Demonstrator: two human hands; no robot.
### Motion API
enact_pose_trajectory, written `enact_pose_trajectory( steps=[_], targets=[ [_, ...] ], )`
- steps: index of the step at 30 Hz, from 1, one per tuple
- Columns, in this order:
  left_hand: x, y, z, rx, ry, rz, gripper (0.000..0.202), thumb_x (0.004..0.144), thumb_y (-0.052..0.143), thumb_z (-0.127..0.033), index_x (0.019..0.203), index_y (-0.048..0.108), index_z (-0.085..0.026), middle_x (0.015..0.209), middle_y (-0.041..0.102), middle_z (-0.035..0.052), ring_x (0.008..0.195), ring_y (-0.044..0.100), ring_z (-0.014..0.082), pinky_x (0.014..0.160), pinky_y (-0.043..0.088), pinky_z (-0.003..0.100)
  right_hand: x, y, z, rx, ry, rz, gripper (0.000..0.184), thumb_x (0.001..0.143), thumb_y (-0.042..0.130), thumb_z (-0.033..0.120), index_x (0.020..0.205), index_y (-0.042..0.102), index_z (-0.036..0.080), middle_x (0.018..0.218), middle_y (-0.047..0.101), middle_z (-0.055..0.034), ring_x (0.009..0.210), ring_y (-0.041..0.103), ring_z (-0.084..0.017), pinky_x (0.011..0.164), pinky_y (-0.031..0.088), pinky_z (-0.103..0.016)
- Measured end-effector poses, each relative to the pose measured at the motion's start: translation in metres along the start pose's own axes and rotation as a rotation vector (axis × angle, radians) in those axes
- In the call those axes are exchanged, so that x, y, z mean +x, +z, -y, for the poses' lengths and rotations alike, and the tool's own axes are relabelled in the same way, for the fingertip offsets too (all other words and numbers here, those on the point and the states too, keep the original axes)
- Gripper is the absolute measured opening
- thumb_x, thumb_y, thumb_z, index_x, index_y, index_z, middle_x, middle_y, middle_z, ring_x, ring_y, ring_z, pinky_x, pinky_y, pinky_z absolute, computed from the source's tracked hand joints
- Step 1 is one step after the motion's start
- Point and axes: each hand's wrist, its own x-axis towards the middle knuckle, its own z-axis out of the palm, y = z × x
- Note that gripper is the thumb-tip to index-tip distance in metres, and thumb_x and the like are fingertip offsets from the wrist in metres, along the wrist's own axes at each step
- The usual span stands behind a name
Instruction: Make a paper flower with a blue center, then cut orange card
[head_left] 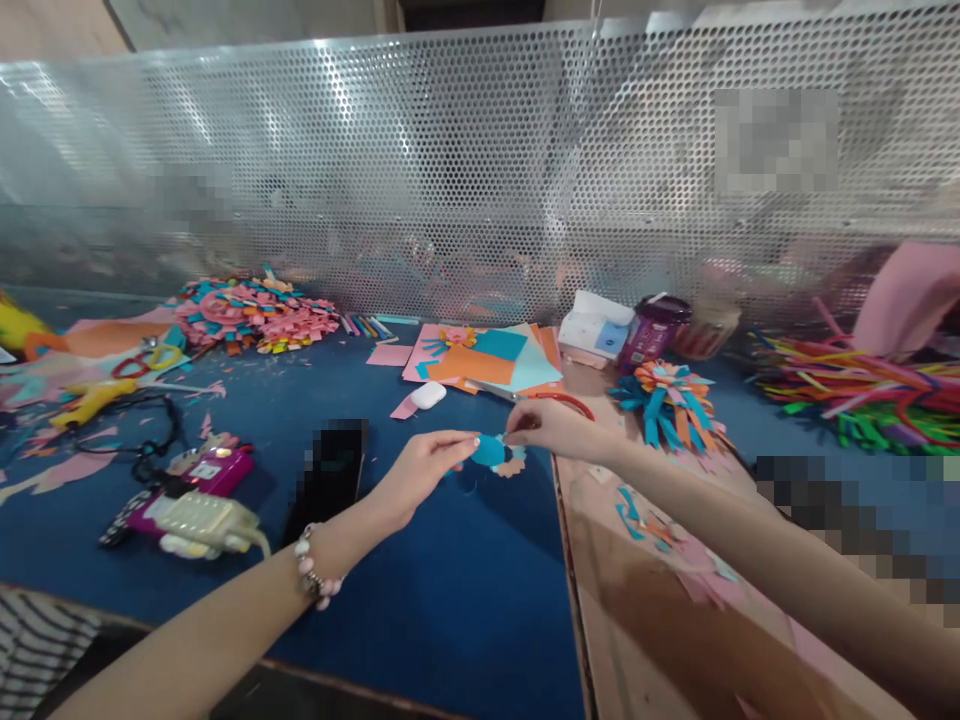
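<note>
Between thumb and fingers, my left hand (420, 470) pinches a piece of blue paper (489, 450) above the blue tabletop. My right hand (551, 430) is closed in a pinch by the paper's right edge; what its fingertips hold is too small to make out. Just below them shows a small peach paper piece with a scalloped edge (513, 468). Behind my right hand lie scissors with orange handles (566, 402), partly hidden by it. A stack of coloured paper sheets (480, 360) lies beyond, with a small paper flower on top.
A white case (429, 396) and a black phone (330, 475) lie near my left hand. Further left are a purple power strip (217, 472), a yellow glue gun (97, 400) and a heap of paper pieces (255, 315). A paper-strip tassel (667, 405) sits right, before a perforated metal screen (450, 180).
</note>
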Motion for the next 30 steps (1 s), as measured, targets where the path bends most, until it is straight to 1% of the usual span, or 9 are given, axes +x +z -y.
enact_pose_trajectory(
  steps=[4,7,10,12,15,18,21,25,30],
  targets=[
    [-0.001,0.007,0.002,-0.125,-0.034,0.051,0.029,0.080,0.071,-0.038,0.097,0.077,-0.016,0.104,0.073,0.0105,0.096,0.064,0.0205,0.086,0.052,0.032,0.005,0.007,0.023,0.122,-0.006,-0.029,0.024,0.083,0.068,0.039,0.085,0.069,0.015,0.077,0.069,-0.0017,0.069,0.061,-0.013,0.059,0.044,-0.022],
    [0.000,0.004,-0.004,-0.280,0.004,-0.100,0.024,0.076,0.075,-0.034,0.088,0.077,-0.013,0.096,0.073,0.0094,0.084,0.065,0.0178,0.078,0.055,0.031,0.001,0.023,0.032,0.115,0.026,-0.213,0.033,0.097,0.047,0.039,0.095,0.068,0.013,0.085,0.071,-0.0061,0.071,0.063,-0.015,0.064,0.049,-0.026],
    [0.001,-0.004,-0.015,-0.439,0.118,-0.254,0.020,0.073,0.078,-0.030,0.085,0.076,-0.014,0.093,0.072,0.0064,0.078,0.063,0.0136,0.072,0.054,0.027,-0.013,0.046,0.033,-0.108,-0.102,-0.359,0.037,0.100,0.038,0.031,0.110,0.068,0.011,0.111,0.070,-0.0136,0.101,0.065,-0.022,0.091,0.050,-0.037],
    [0.001,-0.007,-0.022,-0.504,0.168,-0.290,0.017,0.072,0.078,-0.028,0.082,0.075,-0.014,0.088,0.071,0.0047,0.075,0.063,0.0122,0.070,0.053,0.025,-0.027,0.061,0.030,-0.252,-0.278,-0.197,0.041,0.099,0.043,0.034,0.127,0.062,0.012,0.135,0.059,-0.0144,0.129,0.052,-0.026,0.110,0.039,-0.044],
    [-0.001,-0.009,-0.027,-0.515,0.158,-0.282,0.016,0.071,0.078,-0.026,0.079,0.075,-0.013,0.087,0.070,0.0047,0.075,0.063,0.0125,0.066,0.052,0.025,-0.048,0.075,0.022,-0.388,-0.328,0.036,0.055,0.100,0.042,0.045,0.143,0.050,0.012,0.150,0.042,-0.0119,0.144,0.031,-0.027,0.119,0.026,-0.048],
    [-0.003,-0.007,-0.027,-0.486,0.089,-0.246,0.020,0.071,0.078,-0.027,0.085,0.074,-0.012,0.093,0.070,0.0069,0.077,0.064,0.0139,0.065,0.052,0.025,-0.074,0.065,0.005,-0.528,-0.313,0.043,0.057,0.101,0.039,0.045,0.145,0.047,0.010,0.151,0.039,-0.0115,0.142,0.033,-0.027,0.118,0.032,-0.046],
    [-0.003,-0.008,-0.024,-0.470,0.032,-0.193,0.025,0.073,0.077,-0.029,0.092,0.074,-0.013,0.096,0.071,0.0083,0.078,0.066,0.0145,0.064,0.050,0.024,-0.109,0.035,-0.018,-0.699,-0.308,0.008,0.045,0.101,0.041,0.032,0.136,0.056,0.008,0.143,0.050,-0.0146,0.133,0.047,-0.029,0.109,0.044,-0.046],
    [-0.003,-0.008,-0.020,-0.384,-0.001,-0.141,0.025,0.074,0.077,-0.033,0.089,0.076,-0.013,0.095,0.072,0.0104,0.081,0.066,0.0171,0.067,0.052,0.026,-0.143,-0.003,-0.035,-1.042,0.030,-0.028,0.026,0.084,0.052,0.002,0.085,0.075,0.013,0.090,0.073,-0.0175,0.088,0.070,-0.034,0.074,0.057,-0.048],
    [-0.005,-0.004,-0.019,-0.145,0.007,-0.055,0.024,0.075,0.075,-0.033,0.089,0.078,-0.014,0.103,0.072,0.0128,0.082,0.064,0.0187,0.071,0.054,0.030,-0.116,0.010,-0.010,-0.782,-0.089,-0.270,0.031,0.097,0.045,0.022,0.097,0.074,0.014,0.115,0.069,-0.0151,0.115,0.060,-0.035,0.099,0.046,-0.053]
  ],
)
